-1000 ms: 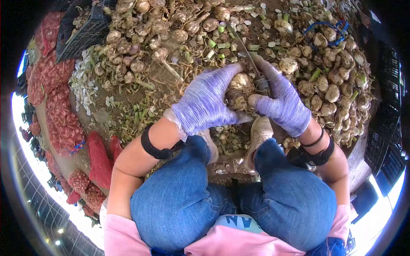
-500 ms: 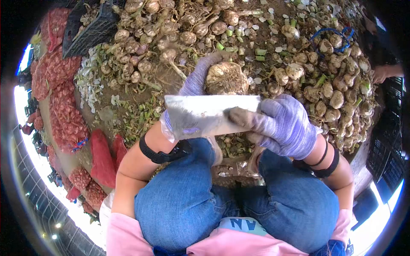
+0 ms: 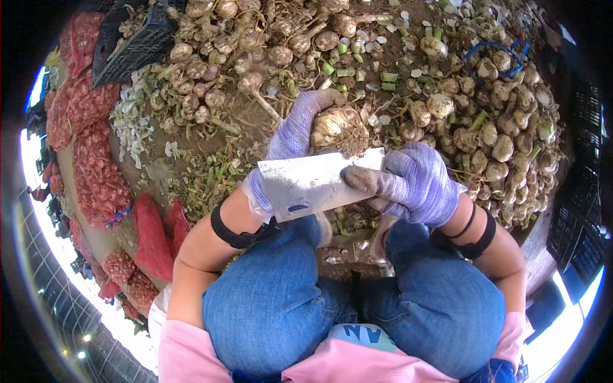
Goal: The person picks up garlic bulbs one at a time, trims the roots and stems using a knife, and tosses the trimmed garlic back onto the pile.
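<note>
Since half a second ago we have tipped the cleaver (image 3: 319, 185) so its flat blade slants up toward the right, and the garlic bulb (image 3: 337, 129) has come down a little closer to the blade's upper edge. Our left hand (image 3: 295, 131), in a purple knit glove, is curled around the bulb from the left side, fingers closed over its top, holding it clear of the heap with its rooty underside turned toward us. Our right hand (image 3: 415, 185), gloved the same way, is clamped on the cleaver's handle end, thumb pressed along the blade's right corner; the handle itself is hidden inside the fist. The blade lies broadside to us, covering the left wrist, with its upper edge just under the bulb; we cannot tell whether steel and bulb touch. Beyond the hands a wide heap of garlic (image 3: 485, 127) spreads over the ground, many bulbs with stalks still on, mixed with cut green stem pieces (image 3: 389, 78) and loose skins. A black plastic crate (image 3: 131, 45) sits at the upper left, and red mesh sacks (image 3: 96, 172) filled with bulbs lie along the left side. Below the hands we see our knees in blue jeans (image 3: 274, 300), and light shoes (image 3: 377, 233) planted among trimmings.
</note>
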The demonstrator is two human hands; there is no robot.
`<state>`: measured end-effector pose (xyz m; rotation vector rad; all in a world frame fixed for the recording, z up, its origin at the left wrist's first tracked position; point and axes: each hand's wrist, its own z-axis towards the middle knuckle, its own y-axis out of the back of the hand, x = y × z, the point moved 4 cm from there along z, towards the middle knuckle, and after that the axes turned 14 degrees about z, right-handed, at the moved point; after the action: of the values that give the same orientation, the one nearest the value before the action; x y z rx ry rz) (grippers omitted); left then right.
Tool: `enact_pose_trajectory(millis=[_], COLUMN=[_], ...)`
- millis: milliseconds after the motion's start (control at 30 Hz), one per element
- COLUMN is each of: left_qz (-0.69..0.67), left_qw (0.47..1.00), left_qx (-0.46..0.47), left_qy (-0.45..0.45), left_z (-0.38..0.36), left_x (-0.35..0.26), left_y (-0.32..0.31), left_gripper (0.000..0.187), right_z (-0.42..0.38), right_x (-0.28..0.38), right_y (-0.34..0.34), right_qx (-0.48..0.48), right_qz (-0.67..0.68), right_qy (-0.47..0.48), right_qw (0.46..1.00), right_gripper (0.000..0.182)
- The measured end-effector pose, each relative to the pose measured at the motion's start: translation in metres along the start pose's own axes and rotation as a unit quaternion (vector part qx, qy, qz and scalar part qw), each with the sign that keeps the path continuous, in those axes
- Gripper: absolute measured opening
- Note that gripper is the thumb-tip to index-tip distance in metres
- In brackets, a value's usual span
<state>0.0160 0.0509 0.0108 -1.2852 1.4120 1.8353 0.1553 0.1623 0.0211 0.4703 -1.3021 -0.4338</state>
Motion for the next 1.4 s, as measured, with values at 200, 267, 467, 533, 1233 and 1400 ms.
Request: enact_pose_trajectory(millis=[200, 267, 467, 533, 1233, 1400], left_qz=[-0.038, -0.090, -0.010, -0.017, -0.259, -0.334], left_qw=[0.998, 0.991, 0.999, 0.999, 0.952, 0.927], left_qx=[0.011, 0.014, -0.053, -0.041, -0.105, -0.137], left_qy=[0.058, 0.100, 0.006, 0.010, -0.123, 0.100], left_z=[-0.001, -0.006, -0.013, -0.009, 0.000, 0.032], left_x=[0.000, 0.001, 0.015, 0.017, 0.011, 0.038], left_y=[-0.002, -0.002, 0.008, 0.004, 0.037, -0.003], left_gripper=[0.099, 0.099, 0.096, 0.099, 0.018, 0.033], right_z=[-0.003, -0.011, -0.092, -0.080, -0.079, -0.111], right_x=[-0.005, -0.016, -0.097, -0.085, -0.060, -0.087], right_y=[-0.003, -0.005, 0.008, 0.006, -0.024, -0.062], right_qx=[-0.015, -0.008, -0.249, -0.212, -0.004, -0.070], right_qz=[-0.005, -0.007, 0.082, 0.103, 0.384, 0.498], right_qy=[0.017, 0.036, -0.266, -0.241, -0.492, -0.511], right_qw=[1.000, 0.999, 0.928, 0.941, 0.781, 0.696], right_gripper=[0.067, 0.062, 0.050, 0.051, 0.058, 0.059])
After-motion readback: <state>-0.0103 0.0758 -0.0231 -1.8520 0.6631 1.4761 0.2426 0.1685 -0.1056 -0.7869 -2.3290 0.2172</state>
